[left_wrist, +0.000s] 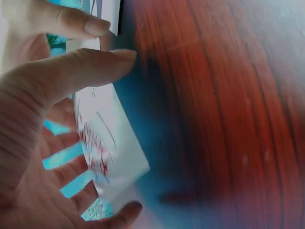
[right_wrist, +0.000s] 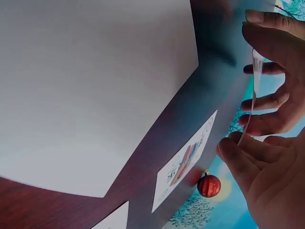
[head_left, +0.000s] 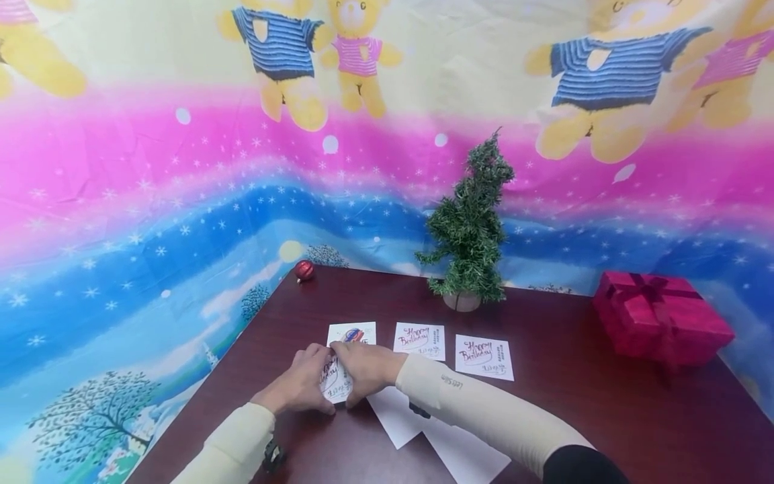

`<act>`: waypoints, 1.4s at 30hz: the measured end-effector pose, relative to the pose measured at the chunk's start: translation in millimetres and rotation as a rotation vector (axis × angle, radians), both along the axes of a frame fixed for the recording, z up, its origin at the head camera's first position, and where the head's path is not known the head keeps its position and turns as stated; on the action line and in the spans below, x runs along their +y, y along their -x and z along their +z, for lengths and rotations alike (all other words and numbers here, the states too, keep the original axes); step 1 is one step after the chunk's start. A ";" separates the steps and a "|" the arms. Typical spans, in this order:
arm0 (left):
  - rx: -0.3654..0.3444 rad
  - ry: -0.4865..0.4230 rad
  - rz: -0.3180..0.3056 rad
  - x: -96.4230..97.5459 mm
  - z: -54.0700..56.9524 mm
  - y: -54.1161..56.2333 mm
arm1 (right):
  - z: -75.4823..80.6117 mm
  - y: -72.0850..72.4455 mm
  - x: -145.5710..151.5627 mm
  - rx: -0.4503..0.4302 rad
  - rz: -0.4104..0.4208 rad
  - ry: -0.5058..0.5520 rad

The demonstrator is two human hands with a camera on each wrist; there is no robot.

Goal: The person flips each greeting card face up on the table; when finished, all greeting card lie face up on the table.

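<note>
Both hands hold a white "Happy Birthday" card (head_left: 336, 384) above the near left part of the table. My left hand (head_left: 304, 380) grips its left side, thumb in front and fingers behind. The card's printed face (left_wrist: 119, 148) is tilted in the left wrist view. At the card's other side is my right hand (head_left: 370, 368), its fingers partly hidden in the head view. Seen nearly edge-on in the right wrist view, the card (right_wrist: 258, 71) spans between the hands. Just beyond lies a card with a colourful print (head_left: 353, 332), partly covered by the hands.
Two more birthday cards (head_left: 419, 340) (head_left: 484, 357) lie to the right in a row. Blank white sheets (head_left: 396, 418) lie under the right forearm. Farther back stand a small green tree (head_left: 471, 228), a red gift box (head_left: 662, 319) and a red bauble (head_left: 304, 270) at the table's (head_left: 562, 383) edge.
</note>
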State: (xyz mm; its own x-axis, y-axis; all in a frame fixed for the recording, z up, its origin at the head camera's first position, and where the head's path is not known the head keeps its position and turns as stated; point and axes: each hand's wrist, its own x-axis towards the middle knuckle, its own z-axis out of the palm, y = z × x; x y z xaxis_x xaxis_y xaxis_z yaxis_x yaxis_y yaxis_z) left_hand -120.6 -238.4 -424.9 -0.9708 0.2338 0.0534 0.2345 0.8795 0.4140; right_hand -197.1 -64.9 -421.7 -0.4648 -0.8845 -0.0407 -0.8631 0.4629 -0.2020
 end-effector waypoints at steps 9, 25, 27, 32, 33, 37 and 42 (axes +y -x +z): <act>-0.021 0.010 0.018 -7.6 -1.5 -1.3 | 0.7 -5.4 -0.7 0.105 -0.007 -0.061; -0.050 0.098 0.046 -10.5 2.2 -7.9 | -4.5 -10.2 -9.0 0.087 -0.076 -0.099; -0.061 0.103 0.032 -11.7 1.6 -8.2 | -4.6 -10.5 -9.1 0.081 -0.074 -0.112; -0.078 0.098 -0.011 -14.8 -0.4 -7.9 | -5.2 -11.6 -9.8 0.069 -0.070 -0.135; -0.080 0.102 -0.016 -15.5 -1.1 -7.7 | -5.2 -11.8 -9.9 0.064 -0.070 -0.139; -0.099 0.117 -0.017 -17.1 -4.0 -8.1 | -6.5 -12.4 -10.6 0.053 -0.069 -0.160; -0.116 0.121 -0.030 -18.1 -6.4 -8.0 | -8.0 -12.1 -12.2 0.050 -0.077 -0.182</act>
State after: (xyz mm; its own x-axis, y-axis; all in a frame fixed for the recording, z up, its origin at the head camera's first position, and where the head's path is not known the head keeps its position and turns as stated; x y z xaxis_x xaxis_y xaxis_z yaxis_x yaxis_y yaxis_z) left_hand -112.6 -256.5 -431.4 -0.9615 0.2603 -0.0885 0.2180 0.9179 0.3315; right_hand -185.0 -77.0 -429.8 -0.5359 -0.8266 -0.1718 -0.8309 0.5525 -0.0666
